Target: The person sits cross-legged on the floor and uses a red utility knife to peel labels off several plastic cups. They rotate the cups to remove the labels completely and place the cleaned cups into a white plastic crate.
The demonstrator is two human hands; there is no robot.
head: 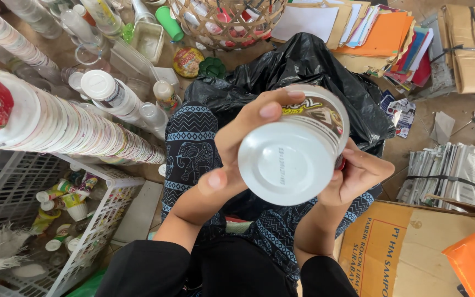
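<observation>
I hold a white plastic cup (pixel 292 154) with a printed label in both hands, its round bottom turned up at the camera. My left hand (pixel 243 140) wraps its left side, fingers across the rim and thumb near the base. My right hand (pixel 358 173) grips it from the right, mostly behind the cup. Below the cup lie my knees in dark patterned trousers (pixel 191 148) and a black plastic bag (pixel 303 66).
A long stack of nested white cups (pixel 67 126) lies at the left above a white plastic basket (pixel 111 187) holding small cups. Bottles (pixel 114 96) and a woven basket (pixel 226 22) sit farther off. Folders (pixel 380 38), bundled newspapers (pixel 457 170) and a cardboard box (pixel 402 247) are on the right.
</observation>
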